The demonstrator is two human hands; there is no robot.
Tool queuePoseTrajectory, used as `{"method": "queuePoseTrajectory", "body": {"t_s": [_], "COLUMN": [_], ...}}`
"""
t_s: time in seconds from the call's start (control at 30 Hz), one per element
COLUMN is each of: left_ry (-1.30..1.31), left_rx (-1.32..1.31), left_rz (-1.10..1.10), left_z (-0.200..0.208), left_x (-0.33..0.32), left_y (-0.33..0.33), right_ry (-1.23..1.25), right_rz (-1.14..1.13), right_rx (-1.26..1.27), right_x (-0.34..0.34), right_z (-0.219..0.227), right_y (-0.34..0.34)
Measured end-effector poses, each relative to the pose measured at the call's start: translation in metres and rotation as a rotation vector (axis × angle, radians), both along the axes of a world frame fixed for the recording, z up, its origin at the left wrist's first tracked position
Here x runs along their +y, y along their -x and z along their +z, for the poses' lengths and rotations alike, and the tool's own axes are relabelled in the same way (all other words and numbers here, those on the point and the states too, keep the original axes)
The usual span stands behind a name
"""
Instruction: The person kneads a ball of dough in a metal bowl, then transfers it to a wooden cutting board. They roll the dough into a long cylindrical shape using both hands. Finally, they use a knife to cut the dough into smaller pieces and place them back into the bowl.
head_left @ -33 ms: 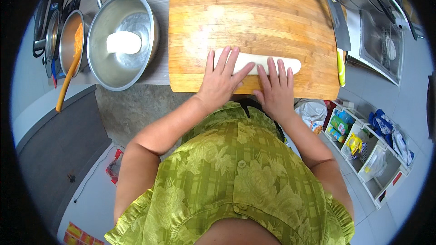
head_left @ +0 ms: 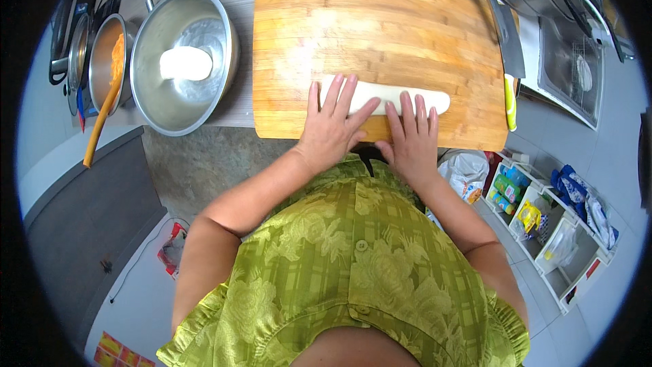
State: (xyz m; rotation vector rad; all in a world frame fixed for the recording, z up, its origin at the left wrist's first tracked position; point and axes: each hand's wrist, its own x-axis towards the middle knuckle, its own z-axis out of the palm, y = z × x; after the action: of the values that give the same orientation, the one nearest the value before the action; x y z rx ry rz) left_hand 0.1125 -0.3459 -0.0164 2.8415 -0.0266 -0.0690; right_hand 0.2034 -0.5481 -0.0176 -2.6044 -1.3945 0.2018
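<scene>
A long white dough roll (head_left: pixel 378 91) lies across the near part of the wooden cutting board (head_left: pixel 367 20). My left hand (head_left: pixel 327 121) rests palm down on its left half, fingers stretched and spread. Over the right half lies my right hand (head_left: pixel 414 137), also flat, its fingertips on the dough and its palm at the board's near edge. Neither hand grasps anything. To the left, a large steel bowl (head_left: pixel 229 85) holds another white dough lump (head_left: pixel 186 63).
A knife (head_left: pixel 508 41) lies along the board's right edge, beside a yellow-green handle (head_left: pixel 510 102). A small pot (head_left: pixel 97 61) of orange mash with a wooden-handled utensil (head_left: pixel 102 126) stands at far left. Right are a sink (head_left: pixel 574 68) and a white shelf (head_left: pixel 553 228).
Both hands have slid very slightly toward me on the dough roll. Little else differs.
</scene>
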Motion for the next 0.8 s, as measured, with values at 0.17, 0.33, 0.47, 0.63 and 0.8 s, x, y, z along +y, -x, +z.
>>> {"method": "queuePoseTrajectory", "body": {"t_s": [0.17, 0.33, 0.47, 0.63, 0.8], "left_ry": [0.036, -0.070, -0.220, -0.361, -0.372], "left_rx": [-0.059, -0.020, -0.076, -0.208, -0.135], "left_rz": [0.202, 0.240, 0.230, 0.232, 0.052], "left_z": [-0.013, -0.007, -0.018, -0.031, -0.023], "left_x": [-0.010, 0.024, 0.054, 0.087, 0.081], "left_y": [-0.016, -0.077, -0.127, -0.179, -0.167], "right_ry": [-0.027, 0.000, -0.075, -0.157, -0.124], "right_rz": [-0.108, -0.147, -0.144, -0.075, 0.077], "right_rx": [-0.084, -0.186, -0.190, -0.268, -0.234], "right_x": [0.020, 0.044, 0.060, 0.080, 0.073], "right_z": [-0.015, -0.015, -0.014, -0.018, -0.016], "right_y": [-0.011, -0.067, -0.122, -0.181, -0.177]}}
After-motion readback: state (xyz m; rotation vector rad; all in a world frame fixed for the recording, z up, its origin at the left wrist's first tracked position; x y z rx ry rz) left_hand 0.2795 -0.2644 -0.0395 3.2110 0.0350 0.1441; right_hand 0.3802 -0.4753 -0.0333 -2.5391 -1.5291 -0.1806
